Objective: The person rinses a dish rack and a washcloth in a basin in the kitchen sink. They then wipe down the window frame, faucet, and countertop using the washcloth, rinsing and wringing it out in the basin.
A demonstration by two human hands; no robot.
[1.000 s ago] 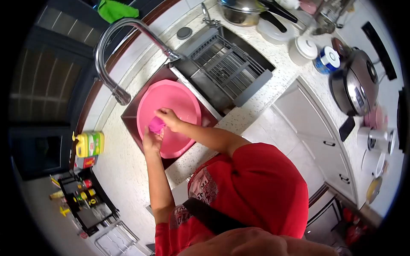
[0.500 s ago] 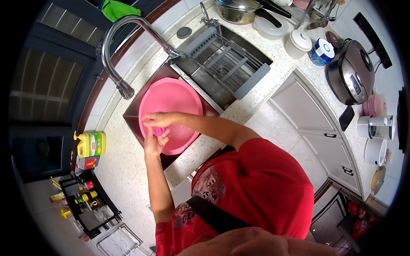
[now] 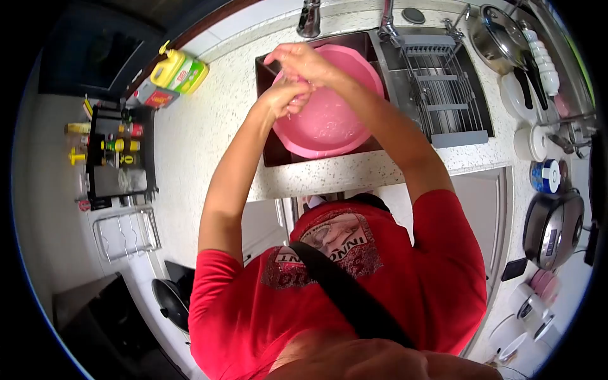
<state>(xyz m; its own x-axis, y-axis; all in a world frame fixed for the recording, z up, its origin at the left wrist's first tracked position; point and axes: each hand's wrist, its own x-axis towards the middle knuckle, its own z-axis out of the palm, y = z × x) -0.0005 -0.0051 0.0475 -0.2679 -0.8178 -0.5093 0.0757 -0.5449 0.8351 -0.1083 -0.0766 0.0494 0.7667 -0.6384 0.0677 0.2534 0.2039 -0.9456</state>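
Observation:
Over the pink basin, both wet hands are close together near its upper left rim. My left hand is closed, with fingers curled around a small bit of bright pink cloth, mostly hidden between the hands. Just above it, my right hand has its fingers loosely bent and apart, pointing left, and its heel is close to the left hand. Shallow water with bubbles shows in the basin, which sits in the dark left sink bowl.
A chrome faucet stands behind the basin. To the right, a grey rack spans the second sink bowl. A yellow detergent jug is on the left counter. The pot and rice cooker line the right side.
The view has turned, so the sink now appears at the top. My right hand has moved from over the pink cloth to above my left hand, and less of the cloth shows.

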